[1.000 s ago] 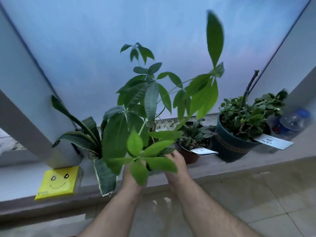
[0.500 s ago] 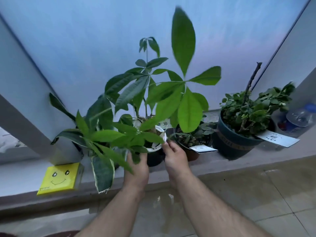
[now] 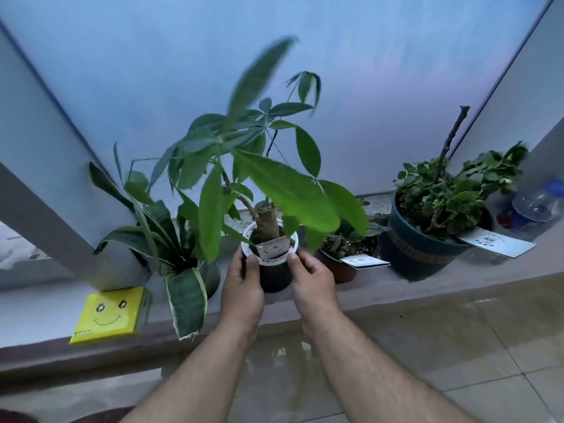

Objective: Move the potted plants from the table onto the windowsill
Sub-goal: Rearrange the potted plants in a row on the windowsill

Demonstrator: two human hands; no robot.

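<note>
Both hands, left hand (image 3: 242, 288) and right hand (image 3: 311, 285), grip the upright plant pot (image 3: 273, 270) from opposite sides, apparently resting on the windowsill (image 3: 427, 288) directly ahead.

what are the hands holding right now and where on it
Both the left hand and right hand grip the small dark pot by its sides, thumbs near its white rim.
</note>
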